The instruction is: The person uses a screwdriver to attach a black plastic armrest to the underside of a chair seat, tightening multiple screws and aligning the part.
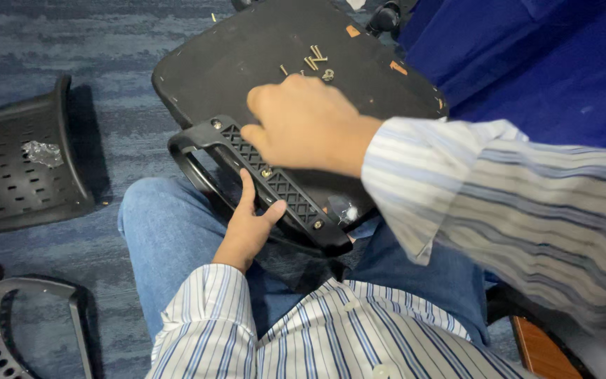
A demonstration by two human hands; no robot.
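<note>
item: black armrest [268, 184], ribbed mounting plate up, lying across the near edge of an upturned black seat base [261, 49] that rests on the person's denim-clad lap; armrest runs from 10 o'clock to 4 o'clock.

left hand [250, 223]: at 6 o'clock of the armrest, thumb and forefinger spread, cupping the loop from beneath; a brace more than a clench.

right hand [303, 123]: at 12 o'clock of the armrest, knuckles curled, fingertips pressed at the plate's upper end; whether it pinches a fastener cannot be told.

loose screws [313, 60]: small brass cluster on the seat base, at 12 o'clock of the right hand, near but apart.

handling note (judgement): keep the left brace firm so plate holes sit over the base holes; start each screw by fingers, straight, before tightening; keep spares from rolling off.

surroundings: perforated backrest panel [15, 165] at 9 o'clock; second armrest [29, 326] at 8 o'clock, both on blue carpet.
</note>
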